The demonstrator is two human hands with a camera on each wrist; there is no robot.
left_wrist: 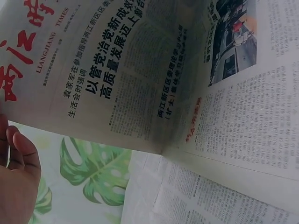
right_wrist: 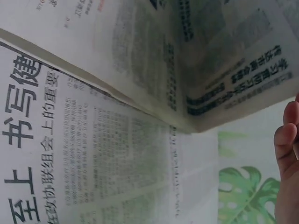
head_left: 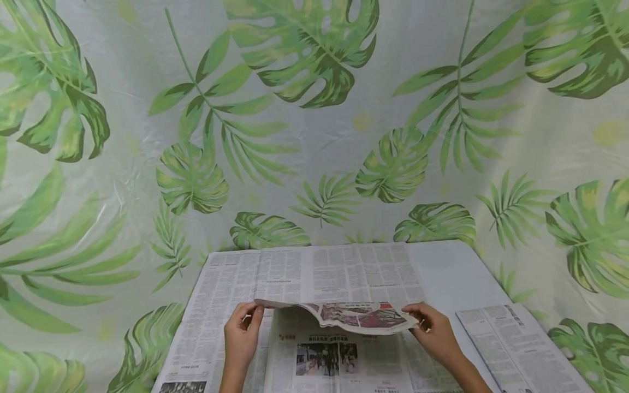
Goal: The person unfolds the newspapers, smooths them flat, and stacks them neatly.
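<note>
Both hands hold up the near part of a folded newspaper (head_left: 363,317) above the table, one at each side. The left hand (head_left: 242,330) pinches its left corner between thumb and fingers; in the left wrist view that hand (left_wrist: 18,172) is at the left edge, by a page with a red title. On the other side the right hand (head_left: 434,332) pinches the right corner, and in the right wrist view its fingers (right_wrist: 287,140) show at the right edge. The raised sheet sags in the middle. Below it lies a page with a photo (head_left: 326,359).
Spread newspaper sheets (head_left: 339,267) cover much of the table. A pale blue-white strip of tabletop (head_left: 452,267) shows at the back right. Another folded newspaper (head_left: 516,344) lies to the right. A leaf-patterned curtain (head_left: 324,147) hangs behind and at both sides.
</note>
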